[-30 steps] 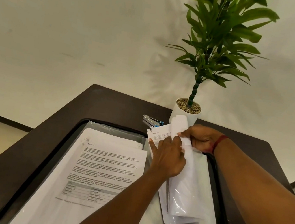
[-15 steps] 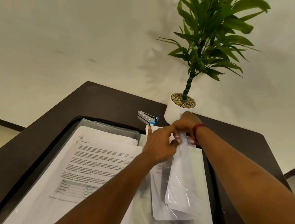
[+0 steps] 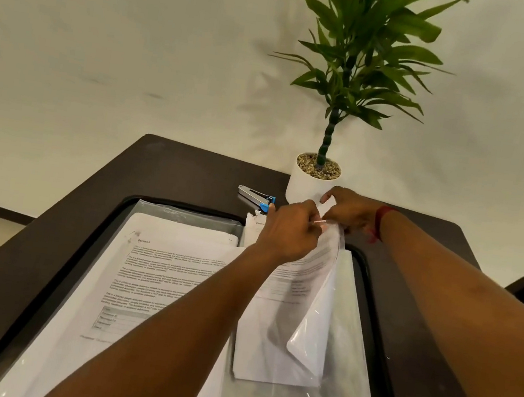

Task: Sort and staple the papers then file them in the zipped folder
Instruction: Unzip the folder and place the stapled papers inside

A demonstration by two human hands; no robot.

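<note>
A clear plastic zipped folder (image 3: 347,311) lies on the right half of the table with a set of printed papers (image 3: 271,334) partly inside it. My left hand (image 3: 289,232) and my right hand (image 3: 349,214) meet at the folder's far top edge, each pinching the plastic at its pink zip strip, and a flap of plastic curls up below them. On the left lies a second clear folder (image 3: 184,216) topped by a stack of printed papers (image 3: 154,284). A silver and blue stapler (image 3: 256,195) rests just beyond the folders.
A potted green plant in a white pot (image 3: 306,184) stands right behind my hands at the dark table's far edge (image 3: 192,155). A pale wall rises behind it. The table's dark rim (image 3: 28,249) borders the folders on both sides.
Both hands moved farther from me, from the middle of the right papers to the folder's top edge. The folded sheet that the right hand held up is down inside the plastic.
</note>
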